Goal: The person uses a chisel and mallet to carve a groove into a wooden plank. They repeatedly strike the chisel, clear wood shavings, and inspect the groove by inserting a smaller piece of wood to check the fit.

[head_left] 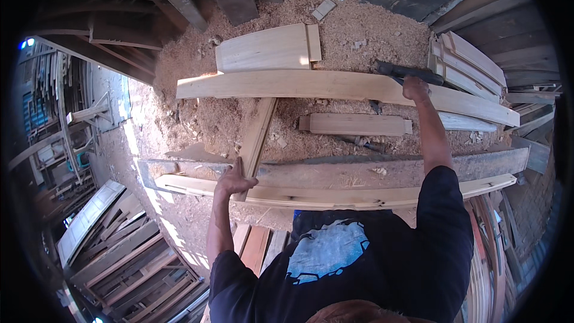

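My left hand (233,180) grips the lower end of a narrow grooved wooden board (258,134), thumb across it and a finger along its edge. That board slants from the near beam up to a long pale plank (287,85) lying crosswise. At the plank's right part, my right hand (415,88) is closed on a dark, thick, club-like tool (426,76); its exact kind is unclear. A short wooden panel with stepped ends (359,124) lies between plank and beam. Partly under that panel is a dark-handled tool (365,143).
Nearest me run a thick weathered beam (335,174) and a pale grooved rail (323,197). Wide panels (263,49) lie beyond the plank on wood shavings (353,30). Stacked pale boards (469,63) stand at right; a timber pile (137,251) lies at lower left.
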A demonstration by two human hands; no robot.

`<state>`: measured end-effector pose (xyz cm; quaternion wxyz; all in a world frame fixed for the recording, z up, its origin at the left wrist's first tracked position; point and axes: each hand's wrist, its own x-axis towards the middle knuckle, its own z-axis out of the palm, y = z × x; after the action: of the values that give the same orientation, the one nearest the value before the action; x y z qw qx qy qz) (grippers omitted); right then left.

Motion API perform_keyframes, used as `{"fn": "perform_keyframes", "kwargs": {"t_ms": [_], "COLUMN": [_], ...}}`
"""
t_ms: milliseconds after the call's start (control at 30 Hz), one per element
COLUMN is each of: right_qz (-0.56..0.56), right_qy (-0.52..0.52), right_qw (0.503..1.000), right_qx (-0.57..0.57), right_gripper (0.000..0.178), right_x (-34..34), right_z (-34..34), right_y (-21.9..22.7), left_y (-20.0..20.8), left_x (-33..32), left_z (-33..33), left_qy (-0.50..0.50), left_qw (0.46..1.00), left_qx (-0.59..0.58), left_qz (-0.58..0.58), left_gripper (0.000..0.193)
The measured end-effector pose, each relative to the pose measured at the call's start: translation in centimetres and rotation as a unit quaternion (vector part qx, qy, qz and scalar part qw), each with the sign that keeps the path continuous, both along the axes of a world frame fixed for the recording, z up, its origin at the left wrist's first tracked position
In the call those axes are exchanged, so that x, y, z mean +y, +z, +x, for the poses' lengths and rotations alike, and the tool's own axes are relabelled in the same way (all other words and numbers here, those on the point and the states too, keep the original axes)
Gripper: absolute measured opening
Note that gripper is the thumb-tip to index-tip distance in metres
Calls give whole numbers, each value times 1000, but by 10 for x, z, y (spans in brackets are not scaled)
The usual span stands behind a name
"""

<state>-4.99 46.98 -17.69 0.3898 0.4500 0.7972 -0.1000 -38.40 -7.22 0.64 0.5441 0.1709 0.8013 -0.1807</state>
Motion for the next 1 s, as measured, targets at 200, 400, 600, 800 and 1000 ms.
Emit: {"fn": "perform_keyframes", "kwargs": {"t_ms": [200,400,600,800,1000], "right_qz": [-17,82,-131,-579,-287], "right_qy": [-16,24,-51,-470,-150], "right_qw": [999,987,936,394,694], "right_qx": [43,135,322,537,643], "right_gripper": [42,49,54,60,70], "right_x": [-43,-106,-174,-278,-210], "right_z": [5,73,62,-24,-17], "right_y": [64,42,-15,146,203], "left_y": [44,1,38,-3,-30], "left_x": [-7,-118,-63,-2,32], "left_z": [15,87,210,273,241], "left_qy": [190,688,764,696,513], "left_qw": [972,636,423,450,665], "left_qx": [-67,-222,-295,-305,-181], "left_qz": [123,270,388,469,512], "left_gripper": [99,69,85,98,82]}}
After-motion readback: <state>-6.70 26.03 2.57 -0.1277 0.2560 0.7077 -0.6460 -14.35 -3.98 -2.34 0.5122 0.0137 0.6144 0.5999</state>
